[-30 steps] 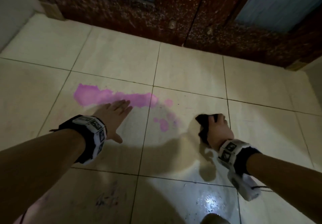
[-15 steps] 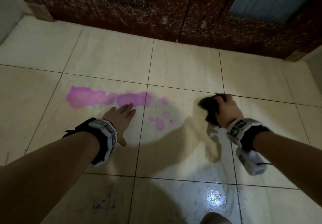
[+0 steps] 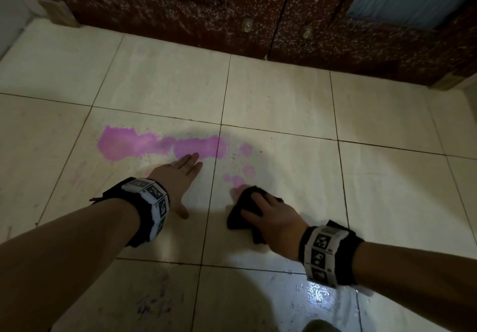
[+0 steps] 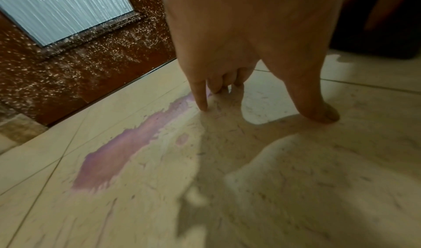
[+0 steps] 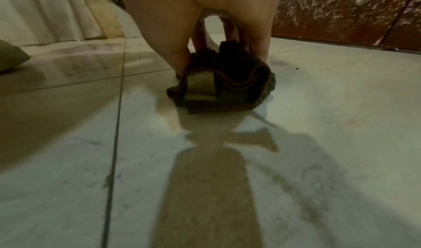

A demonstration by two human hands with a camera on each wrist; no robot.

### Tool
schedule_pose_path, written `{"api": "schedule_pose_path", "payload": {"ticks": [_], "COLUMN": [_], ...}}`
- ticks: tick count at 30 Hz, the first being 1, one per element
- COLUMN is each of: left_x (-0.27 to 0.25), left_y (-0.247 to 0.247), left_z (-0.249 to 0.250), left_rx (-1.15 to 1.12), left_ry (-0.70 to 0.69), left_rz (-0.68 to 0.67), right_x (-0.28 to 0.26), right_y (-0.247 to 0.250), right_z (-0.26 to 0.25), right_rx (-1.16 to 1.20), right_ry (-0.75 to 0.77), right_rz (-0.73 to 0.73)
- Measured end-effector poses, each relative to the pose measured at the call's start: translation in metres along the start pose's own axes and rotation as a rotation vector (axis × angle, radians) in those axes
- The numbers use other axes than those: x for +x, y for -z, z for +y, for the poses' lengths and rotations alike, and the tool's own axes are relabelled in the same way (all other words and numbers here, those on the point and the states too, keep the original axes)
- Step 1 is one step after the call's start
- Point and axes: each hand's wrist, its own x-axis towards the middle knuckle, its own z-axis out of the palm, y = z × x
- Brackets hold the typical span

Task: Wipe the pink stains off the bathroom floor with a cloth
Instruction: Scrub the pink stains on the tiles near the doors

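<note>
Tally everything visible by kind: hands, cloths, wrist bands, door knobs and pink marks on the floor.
Hands: 2, left hand and right hand
Dark cloth: 1
Wrist bands: 2
Door knobs: 2
Large pink smear: 1
Small pink spots: 4 clear; the cloth may hide more
Total: 12

The pale cream ceramic floor tiles (image 3: 284,94) look smooth and faintly glossy, with a wet shine near the bottom. The dark folded cloth (image 5: 230,82) is nubby, fuzzy terry. The reddish-brown speckled door (image 3: 180,16) looks rough, framing ribbed frosted glass (image 4: 56,9).
</note>
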Motion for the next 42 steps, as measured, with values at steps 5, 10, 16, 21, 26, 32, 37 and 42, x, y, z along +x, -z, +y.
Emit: {"api": "schedule_pose_path", "payload": {"ticks": [5,10,16,21,26,32,37,42], "left_x": [-0.002,0.0,0.003,0.002,-0.003,-0.002,-0.002,0.0], "left_y": [-0.001,-0.002,-0.007,-0.019,-0.028,-0.025,-0.029,-0.031], "left_z": [0.003,0.001,-0.001,-0.003,-0.006,-0.011,-0.008,-0.015], "left_rx": [-0.007,-0.022,-0.026,-0.057,-0.111,-0.156,-0.243,-0.266], "left_ry": [0.007,0.001,0.005,0.012,0.036,0.015,0.106,0.131], "left_rz": [0.019,0.038,0.05,0.129,0.11,0.099,0.088,0.099], "right_x": [0.025,0.066,0.085,0.034,0.028,0.1,0.135,0.104], "right_y": [0.026,0.072,0.055,0.01,0.014,0.072,0.08,0.045], "right_z": [0.032,0.097,0.056,-0.016,-0.014,0.048,0.051,0.002], "right_rx": [0.093,0.054,0.062,-0.059,0.157,0.149,0.026,-0.04], "right_ry": [-0.163,-0.522,-0.314,0.248,0.205,-0.326,-0.355,0.109], "right_rz": [0.167,0.186,0.237,0.096,0.061,0.292,0.049,0.188]}}
